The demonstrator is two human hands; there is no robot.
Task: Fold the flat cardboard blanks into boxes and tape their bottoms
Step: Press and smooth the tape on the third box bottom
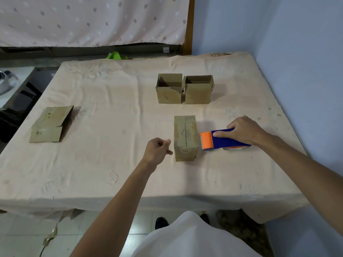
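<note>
A folded cardboard box [185,138] stands bottom-up near the table's middle, clear tape over its seam. My right hand [243,129] grips a blue and orange tape dispenser [220,140] that rests on the cloth just right of the box. My left hand [157,150] hovers just left of the box with fingers loosely curled, holding nothing. Two finished open-topped boxes [169,89] [198,89] stand side by side further back. A flat cardboard blank [50,124] lies at the left of the table.
The table [111,164] wears a peach cloth and its front edge is close to my body. A blue wall [297,52] runs along the right side. A green object [115,55] peeks over the far edge. A dotted curtain hangs behind.
</note>
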